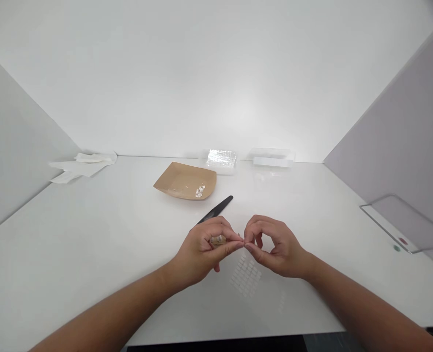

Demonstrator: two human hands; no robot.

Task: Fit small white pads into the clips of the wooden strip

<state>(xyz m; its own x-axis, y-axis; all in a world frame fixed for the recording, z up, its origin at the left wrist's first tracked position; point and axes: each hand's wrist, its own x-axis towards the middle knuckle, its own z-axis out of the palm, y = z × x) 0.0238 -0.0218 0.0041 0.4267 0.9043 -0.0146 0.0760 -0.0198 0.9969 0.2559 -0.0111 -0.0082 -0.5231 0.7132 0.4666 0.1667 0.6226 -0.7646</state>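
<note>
Fingertips nearly meet above a white surface [136, 303] as we work with both hands: our left hand [202, 247] and right hand [277, 247] each press thumb against forefinger, though we cannot tell what, if anything, is pinched between. Rows of small translucent tabs [246, 277] show just below the right fingertips. A tan item [217, 240] peeks through the left hand's fingers, mostly hidden. Beyond it we see a black nail file [220, 206] and a kraft-paper tray [182, 178] with white flakes [200, 191] inside.
</note>
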